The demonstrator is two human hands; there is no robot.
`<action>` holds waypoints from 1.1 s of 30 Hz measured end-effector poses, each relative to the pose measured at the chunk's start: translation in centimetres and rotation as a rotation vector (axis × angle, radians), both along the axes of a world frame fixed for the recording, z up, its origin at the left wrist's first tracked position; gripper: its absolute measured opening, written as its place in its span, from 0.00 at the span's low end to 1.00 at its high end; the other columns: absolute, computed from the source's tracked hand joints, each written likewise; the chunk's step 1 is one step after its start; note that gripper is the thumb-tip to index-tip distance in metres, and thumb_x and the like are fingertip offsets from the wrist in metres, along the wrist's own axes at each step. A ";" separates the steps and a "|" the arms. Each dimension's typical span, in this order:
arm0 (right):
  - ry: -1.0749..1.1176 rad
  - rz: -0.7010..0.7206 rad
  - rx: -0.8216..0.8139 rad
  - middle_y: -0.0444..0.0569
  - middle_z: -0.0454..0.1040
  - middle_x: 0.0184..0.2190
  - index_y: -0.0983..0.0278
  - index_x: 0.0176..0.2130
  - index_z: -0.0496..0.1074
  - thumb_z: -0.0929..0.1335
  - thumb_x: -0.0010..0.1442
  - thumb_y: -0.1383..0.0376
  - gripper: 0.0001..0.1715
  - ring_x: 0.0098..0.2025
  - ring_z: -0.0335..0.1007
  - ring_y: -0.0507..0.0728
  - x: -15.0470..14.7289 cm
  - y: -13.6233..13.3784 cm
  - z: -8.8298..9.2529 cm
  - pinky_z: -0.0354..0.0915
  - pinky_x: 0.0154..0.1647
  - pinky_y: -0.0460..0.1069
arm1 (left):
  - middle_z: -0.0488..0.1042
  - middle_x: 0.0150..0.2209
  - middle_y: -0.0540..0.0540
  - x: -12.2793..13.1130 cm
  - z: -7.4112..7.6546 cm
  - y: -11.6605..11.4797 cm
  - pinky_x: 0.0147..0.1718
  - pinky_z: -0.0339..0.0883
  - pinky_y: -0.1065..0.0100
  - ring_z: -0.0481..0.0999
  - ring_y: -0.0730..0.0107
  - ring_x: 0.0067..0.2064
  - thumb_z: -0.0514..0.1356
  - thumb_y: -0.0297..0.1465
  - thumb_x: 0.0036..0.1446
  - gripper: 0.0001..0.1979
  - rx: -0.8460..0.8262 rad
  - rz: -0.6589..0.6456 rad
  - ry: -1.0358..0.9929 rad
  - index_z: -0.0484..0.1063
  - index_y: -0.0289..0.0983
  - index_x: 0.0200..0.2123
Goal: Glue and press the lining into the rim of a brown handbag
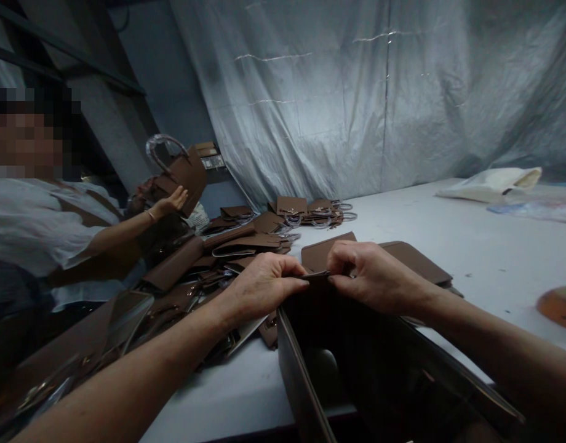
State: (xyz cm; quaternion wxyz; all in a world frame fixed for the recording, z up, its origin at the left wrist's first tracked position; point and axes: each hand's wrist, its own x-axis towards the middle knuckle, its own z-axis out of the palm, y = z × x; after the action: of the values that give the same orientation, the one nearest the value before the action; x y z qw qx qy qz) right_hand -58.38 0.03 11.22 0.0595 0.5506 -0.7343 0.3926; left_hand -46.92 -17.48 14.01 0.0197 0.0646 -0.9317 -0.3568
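Grips of left hand (259, 286) and right hand (375, 277) clamped on thin rim of stiff brown bag (357, 351); flat leather pieces (237, 243) at ten o'clock.

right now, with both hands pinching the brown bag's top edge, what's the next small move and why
Probably slide the left hand and right hand a little apart along that edge, keeping the pinch. Both grip one short stretch of the brown bag, fingertips almost meeting, and the bag's mouth gapes open below them.

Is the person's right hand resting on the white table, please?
No, the right hand and left hand both pinch the top edge of the open brown bag.
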 end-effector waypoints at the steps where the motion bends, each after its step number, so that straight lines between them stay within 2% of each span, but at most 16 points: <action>1: -0.040 -0.003 0.009 0.41 0.66 0.22 0.64 0.23 0.65 0.66 0.48 0.72 0.05 0.25 0.60 0.49 0.0 0.0 0.0 0.55 0.24 0.44 | 0.72 0.28 0.50 0.0 0.0 0.0 0.28 0.60 0.74 0.67 0.74 0.29 0.57 0.35 0.50 0.11 -0.001 -0.001 0.007 0.75 0.36 0.33; 6: -0.147 0.004 0.008 0.39 0.65 0.22 0.63 0.27 0.64 0.66 0.48 0.71 0.04 0.24 0.59 0.49 -0.5 0.0 -0.3 0.54 0.22 0.44 | 0.71 0.27 0.51 0.0 0.2 0.4 0.27 0.60 0.74 0.67 0.75 0.28 0.57 0.35 0.49 0.10 0.000 -0.023 0.004 0.74 0.35 0.33; 13: -0.098 -0.004 -0.028 0.41 0.68 0.26 0.63 0.30 0.64 0.65 0.47 0.73 0.08 0.27 0.63 0.50 -1.1 -0.1 -0.4 0.57 0.27 0.45 | 0.74 0.28 0.50 -0.7 0.4 0.8 0.28 0.62 0.73 0.70 0.72 0.29 0.60 0.38 0.47 0.14 -0.043 0.002 -0.027 0.75 0.35 0.34; 18: -0.080 -0.030 -0.019 0.42 0.68 0.26 0.63 0.30 0.64 0.65 0.47 0.72 0.07 0.27 0.63 0.51 -0.9 -0.1 -0.4 0.58 0.28 0.46 | 0.75 0.28 0.48 -1.5 0.6 1.3 0.25 0.60 0.73 0.71 0.69 0.29 0.60 0.43 0.46 0.19 -0.037 -0.015 -0.080 0.77 0.35 0.35; 23: -0.185 0.025 -0.031 0.40 0.66 0.25 0.63 0.31 0.62 0.66 0.47 0.72 0.08 0.27 0.62 0.51 -1.1 -0.1 -0.5 0.57 0.26 0.45 | 0.74 0.25 0.48 -1.8 0.9 1.7 0.23 0.58 0.74 0.70 0.71 0.27 0.59 0.40 0.46 0.16 -0.113 -0.012 -0.044 0.77 0.33 0.31; 27: -0.237 0.056 0.048 0.42 0.69 0.28 0.64 0.33 0.65 0.67 0.48 0.70 0.09 0.29 0.64 0.51 -1.3 0.7 -0.2 0.58 0.28 0.45 | 0.73 0.24 0.49 -1.6 1.2 2.2 0.22 0.57 0.75 0.69 0.73 0.27 0.58 0.38 0.47 0.13 -0.188 -0.033 0.007 0.76 0.34 0.29; 33: -0.267 -0.036 0.197 0.43 0.72 0.26 0.65 0.31 0.72 0.66 0.51 0.67 0.06 0.28 0.66 0.52 -1.1 1.7 0.6 0.58 0.25 0.45 | 0.73 0.25 0.49 -2.0 1.0 2.6 0.23 0.58 0.74 0.70 0.72 0.27 0.58 0.39 0.47 0.14 -0.198 -0.025 -0.006 0.76 0.34 0.29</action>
State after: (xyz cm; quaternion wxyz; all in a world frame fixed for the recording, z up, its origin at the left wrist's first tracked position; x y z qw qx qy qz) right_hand -59.46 1.76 11.83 -0.0857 0.4837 -0.7802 0.3872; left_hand -48.90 -14.87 15.03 0.0187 0.0518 -0.9632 -0.2631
